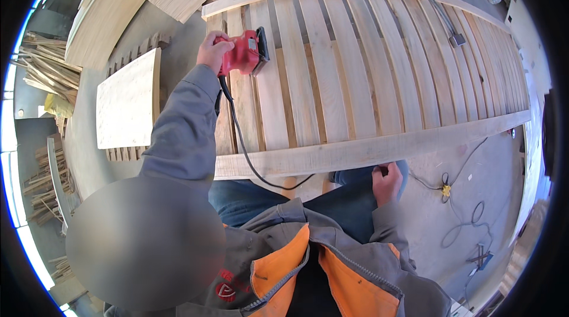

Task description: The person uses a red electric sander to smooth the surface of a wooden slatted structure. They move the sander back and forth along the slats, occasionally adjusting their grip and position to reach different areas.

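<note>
My left hand (214,51) is wrapped around the rear of a red electric sander (242,53). The sander's dark pad edge faces right, over the pale slats at the left end of a long wooden slatted frame (332,154). A black cord (238,130) hangs from the tool, passes over the near rail and curves toward my legs. My right hand (387,182) rests on my right knee, just below the near rail, its fingers curled in with nothing visible in them.
A hammer-like tool (456,39) with a long handle lies across the slats at right. Cables with a yellow connector (446,190) trail over the floor. A pale board (127,100) lies on slatted wood at left; large panels (109,14) and scrap-wood piles (50,68) stand beyond.
</note>
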Motion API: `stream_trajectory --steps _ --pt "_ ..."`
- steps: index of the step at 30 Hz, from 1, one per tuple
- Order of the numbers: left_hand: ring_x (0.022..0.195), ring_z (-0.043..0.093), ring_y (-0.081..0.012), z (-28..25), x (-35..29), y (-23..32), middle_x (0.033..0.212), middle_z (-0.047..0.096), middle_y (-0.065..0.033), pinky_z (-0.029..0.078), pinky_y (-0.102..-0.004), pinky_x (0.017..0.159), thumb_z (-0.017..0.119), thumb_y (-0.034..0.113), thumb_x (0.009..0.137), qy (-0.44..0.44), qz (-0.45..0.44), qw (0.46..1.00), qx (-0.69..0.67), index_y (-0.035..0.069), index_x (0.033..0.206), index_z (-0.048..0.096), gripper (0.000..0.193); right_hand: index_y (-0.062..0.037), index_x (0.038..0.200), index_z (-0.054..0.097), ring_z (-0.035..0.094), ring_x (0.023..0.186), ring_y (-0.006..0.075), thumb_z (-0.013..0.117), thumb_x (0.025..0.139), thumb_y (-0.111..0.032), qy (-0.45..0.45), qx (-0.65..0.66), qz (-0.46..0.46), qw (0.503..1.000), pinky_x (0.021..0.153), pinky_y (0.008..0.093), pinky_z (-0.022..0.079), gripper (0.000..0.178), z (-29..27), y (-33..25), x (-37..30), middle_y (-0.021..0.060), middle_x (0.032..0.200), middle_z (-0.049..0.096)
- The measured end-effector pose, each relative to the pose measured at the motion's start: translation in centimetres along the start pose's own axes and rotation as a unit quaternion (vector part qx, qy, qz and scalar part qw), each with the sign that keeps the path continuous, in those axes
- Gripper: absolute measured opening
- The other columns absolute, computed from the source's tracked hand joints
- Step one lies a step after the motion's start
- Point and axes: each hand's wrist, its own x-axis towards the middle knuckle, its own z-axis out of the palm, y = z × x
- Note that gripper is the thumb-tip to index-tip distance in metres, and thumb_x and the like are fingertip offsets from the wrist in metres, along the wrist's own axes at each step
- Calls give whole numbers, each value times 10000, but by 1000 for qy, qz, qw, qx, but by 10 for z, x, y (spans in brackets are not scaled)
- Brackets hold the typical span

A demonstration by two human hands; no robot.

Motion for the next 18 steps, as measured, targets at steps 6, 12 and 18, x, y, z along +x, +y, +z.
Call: stream_trajectory --steps 6,12,18 --pt "980 691 -184 -3 70 -3 1022 698 -74 546 -309 890 738 55 844 1 19 1000 23 14 1066 689 231 -17 929 698 719 865 363 745 841 -46 2 -26 -17 1000 799 422 571 104 -6 -10 1 168 917 734" --pt "971 735 -196 -4 71 8 1033 730 -101 576 -322 856 781 17 838 27 17 999 -28 -9 1110 669 295 -8 918 701 717 829 323 729 844 -34 -7 -2 -27 1000 783 392 572 84 -6 -14 1 156 913 736" --pt "997 723 -197 3 -29 70 1101 761 -123 583 -334 903 802 -2 830 78 85 991 -63 -21 1212 658 408 -6 1022 709 688 766 210 735 872 -42 -18 76 -58 995 710 330 568 156 -20 -58 -21 108 886 721"
